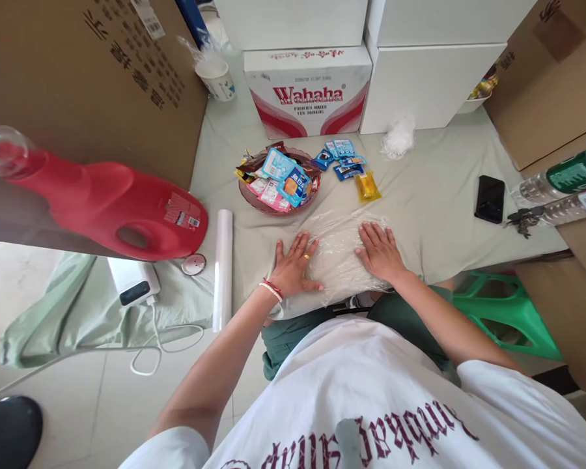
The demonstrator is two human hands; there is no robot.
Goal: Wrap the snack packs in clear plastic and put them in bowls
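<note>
A sheet of clear plastic wrap (pixel 336 254) lies wrinkled on the cloth in front of me. My left hand (pixel 295 264) rests on its left edge, palm down with the fingers spread. On the right edge, my right hand (pixel 381 251) lies flat, fingers stretched forward. Neither hand holds anything. Beyond them stands an oval basket (pixel 258 198) heaped with small snack packets. Several blue packets (pixel 344 156) and a yellow packet (pixel 368 187) lie to its right. A roll of plastic wrap (pixel 223 270) lies lengthwise to the left of my left hand.
A large red bottle (pixel 122 208) and a white power bank (pixel 134 283) with a cable are at left. A Wahaha box (pixel 312 94) closes off the back. At right are a phone (pixel 489 198), plastic bottles (pixel 576 172) and a green stool (pixel 505 312). Crumpled plastic (pixel 398 138) lies behind.
</note>
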